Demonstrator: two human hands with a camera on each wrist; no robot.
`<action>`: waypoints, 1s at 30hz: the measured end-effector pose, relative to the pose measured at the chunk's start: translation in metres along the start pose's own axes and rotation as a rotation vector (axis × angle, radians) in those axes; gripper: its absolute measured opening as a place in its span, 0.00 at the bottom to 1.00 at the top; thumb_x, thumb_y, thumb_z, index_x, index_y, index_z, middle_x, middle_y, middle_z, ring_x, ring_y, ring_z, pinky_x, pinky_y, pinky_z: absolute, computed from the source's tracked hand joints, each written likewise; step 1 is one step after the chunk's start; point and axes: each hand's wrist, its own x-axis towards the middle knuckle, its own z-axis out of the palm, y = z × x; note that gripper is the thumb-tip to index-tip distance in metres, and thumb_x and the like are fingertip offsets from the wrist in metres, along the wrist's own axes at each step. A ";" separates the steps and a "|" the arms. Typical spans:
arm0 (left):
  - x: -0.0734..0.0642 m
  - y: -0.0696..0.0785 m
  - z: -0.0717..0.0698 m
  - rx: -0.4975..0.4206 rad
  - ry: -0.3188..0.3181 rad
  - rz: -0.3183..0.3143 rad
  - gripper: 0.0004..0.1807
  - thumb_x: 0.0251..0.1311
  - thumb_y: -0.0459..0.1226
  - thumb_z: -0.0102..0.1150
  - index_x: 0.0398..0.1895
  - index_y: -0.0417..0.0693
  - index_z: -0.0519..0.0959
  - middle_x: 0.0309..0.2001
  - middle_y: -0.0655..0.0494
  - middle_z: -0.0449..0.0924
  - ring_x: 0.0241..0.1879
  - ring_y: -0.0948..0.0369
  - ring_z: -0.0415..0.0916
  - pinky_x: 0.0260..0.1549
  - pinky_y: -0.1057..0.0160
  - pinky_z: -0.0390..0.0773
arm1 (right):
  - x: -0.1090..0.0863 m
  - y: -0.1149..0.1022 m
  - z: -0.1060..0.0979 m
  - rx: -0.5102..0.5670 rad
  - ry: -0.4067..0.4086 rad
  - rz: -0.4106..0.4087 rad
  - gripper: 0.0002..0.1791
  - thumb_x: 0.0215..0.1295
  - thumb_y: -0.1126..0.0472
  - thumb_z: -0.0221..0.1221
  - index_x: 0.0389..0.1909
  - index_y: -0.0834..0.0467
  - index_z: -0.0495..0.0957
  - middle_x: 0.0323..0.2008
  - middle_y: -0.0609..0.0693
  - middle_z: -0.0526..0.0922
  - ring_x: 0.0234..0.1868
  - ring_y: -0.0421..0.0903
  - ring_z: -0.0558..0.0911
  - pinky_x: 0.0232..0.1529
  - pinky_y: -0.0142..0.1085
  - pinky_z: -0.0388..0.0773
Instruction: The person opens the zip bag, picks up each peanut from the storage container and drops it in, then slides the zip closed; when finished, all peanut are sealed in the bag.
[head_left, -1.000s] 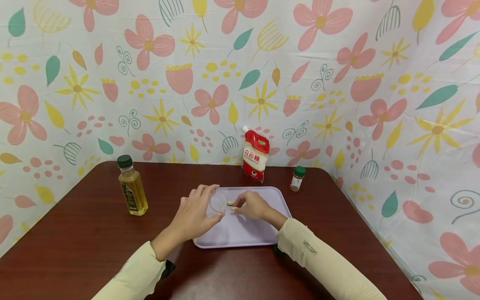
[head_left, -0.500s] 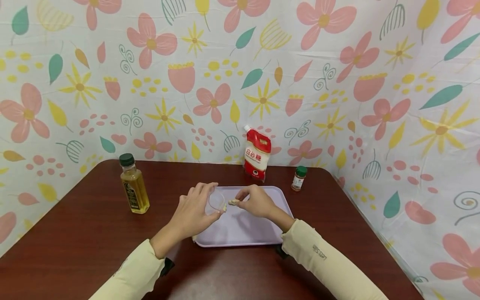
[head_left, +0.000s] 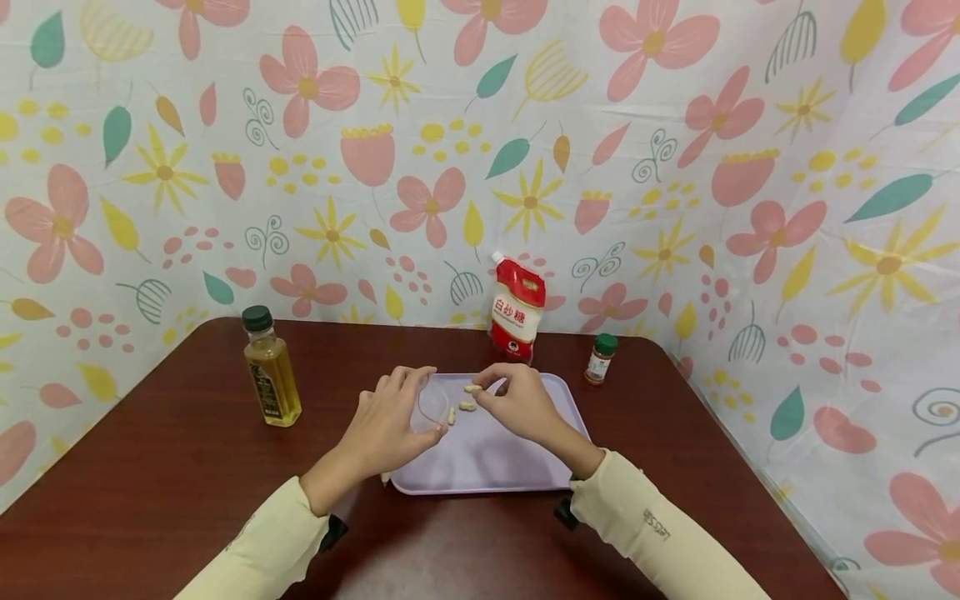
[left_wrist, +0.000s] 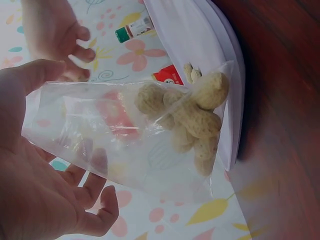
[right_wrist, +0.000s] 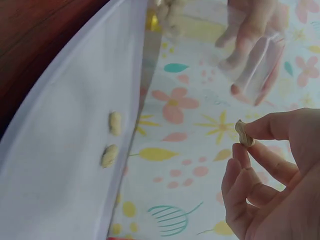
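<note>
In the head view my left hand (head_left: pixel 392 423) holds a clear plastic bag (left_wrist: pixel 75 112) by its round, open mouth, thumb on one side and fingers on the other. Several unshelled peanuts (left_wrist: pixel 197 120) are gathered at the far end of the bag, as the left wrist view shows. My right hand (head_left: pixel 521 407) pinches one peanut (right_wrist: pixel 244 134) between thumb and fingertips, just right of the bag's mouth. Two more peanuts lie on the lilac tray (head_left: pixel 487 467), one (right_wrist: pixel 115 123) close to the other (right_wrist: pixel 109 155).
A bottle of yellow oil (head_left: pixel 272 375) with a dark green cap stands at the left of the brown table (head_left: pixel 180 467). Behind the tray is a red and white sugar pouch (head_left: pixel 517 308). A small green-capped jar (head_left: pixel 600 358) stands back right. Flowered cloth (head_left: pixel 420 125) hangs behind.
The right hand has come up from the tray with a peanut in its fingertips and shifted slightly right. The two peanuts on the tray now show plainly. The left hand has barely moved.
</note>
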 end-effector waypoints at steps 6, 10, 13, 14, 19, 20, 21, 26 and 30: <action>0.000 0.001 0.001 0.010 -0.006 0.006 0.42 0.51 0.51 0.72 0.68 0.48 0.68 0.53 0.51 0.72 0.49 0.52 0.71 0.37 0.50 0.68 | -0.004 -0.018 -0.003 0.023 0.076 -0.067 0.02 0.60 0.63 0.68 0.34 0.56 0.86 0.29 0.42 0.85 0.21 0.41 0.77 0.19 0.35 0.75; 0.001 0.002 0.001 -0.002 -0.009 0.010 0.42 0.51 0.51 0.72 0.68 0.47 0.68 0.54 0.51 0.72 0.50 0.52 0.71 0.37 0.50 0.68 | -0.007 -0.030 -0.004 0.051 0.094 -0.101 0.03 0.59 0.64 0.67 0.33 0.54 0.87 0.31 0.42 0.85 0.24 0.41 0.79 0.20 0.36 0.76; 0.001 0.003 0.001 -0.003 -0.007 0.013 0.42 0.51 0.51 0.72 0.68 0.46 0.67 0.55 0.50 0.72 0.50 0.51 0.71 0.37 0.50 0.67 | -0.007 -0.038 -0.003 0.063 0.088 -0.122 0.03 0.59 0.64 0.67 0.33 0.53 0.87 0.32 0.42 0.85 0.25 0.41 0.79 0.20 0.35 0.76; 0.002 0.003 0.001 -0.001 -0.006 0.014 0.43 0.51 0.51 0.72 0.68 0.46 0.67 0.55 0.50 0.72 0.50 0.51 0.71 0.37 0.50 0.67 | -0.007 -0.040 -0.003 0.067 0.084 -0.126 0.03 0.59 0.64 0.67 0.33 0.53 0.87 0.32 0.42 0.85 0.26 0.41 0.79 0.21 0.35 0.76; 0.003 0.004 -0.001 0.001 -0.001 0.016 0.43 0.51 0.52 0.72 0.68 0.46 0.67 0.54 0.50 0.71 0.50 0.51 0.71 0.36 0.49 0.68 | -0.008 -0.047 0.000 0.084 0.061 -0.152 0.04 0.59 0.65 0.67 0.34 0.55 0.87 0.34 0.43 0.85 0.27 0.40 0.79 0.23 0.35 0.77; 0.003 0.004 -0.001 -0.001 -0.002 0.015 0.43 0.51 0.52 0.73 0.68 0.46 0.67 0.55 0.50 0.71 0.50 0.51 0.71 0.36 0.49 0.68 | -0.008 -0.048 0.001 0.089 0.057 -0.155 0.04 0.59 0.65 0.67 0.34 0.55 0.87 0.34 0.44 0.86 0.26 0.40 0.79 0.23 0.35 0.78; 0.003 0.005 -0.001 -0.004 -0.002 0.013 0.43 0.50 0.51 0.73 0.68 0.46 0.67 0.55 0.50 0.72 0.50 0.51 0.71 0.36 0.49 0.68 | -0.008 -0.048 0.001 0.091 0.054 -0.156 0.04 0.59 0.65 0.67 0.34 0.55 0.87 0.34 0.44 0.86 0.26 0.40 0.79 0.23 0.35 0.78; 0.003 0.004 -0.002 -0.014 -0.003 0.014 0.42 0.51 0.51 0.72 0.68 0.46 0.67 0.55 0.50 0.72 0.51 0.51 0.71 0.36 0.50 0.68 | -0.008 -0.048 0.003 0.089 0.039 -0.150 0.04 0.59 0.64 0.67 0.35 0.56 0.86 0.35 0.45 0.86 0.26 0.41 0.79 0.21 0.34 0.76; 0.003 0.003 -0.002 -0.010 -0.009 0.012 0.41 0.52 0.51 0.72 0.68 0.46 0.68 0.55 0.50 0.72 0.51 0.52 0.72 0.36 0.50 0.68 | -0.007 -0.047 0.004 0.088 0.026 -0.145 0.05 0.60 0.63 0.67 0.36 0.59 0.86 0.35 0.47 0.87 0.27 0.42 0.79 0.21 0.34 0.76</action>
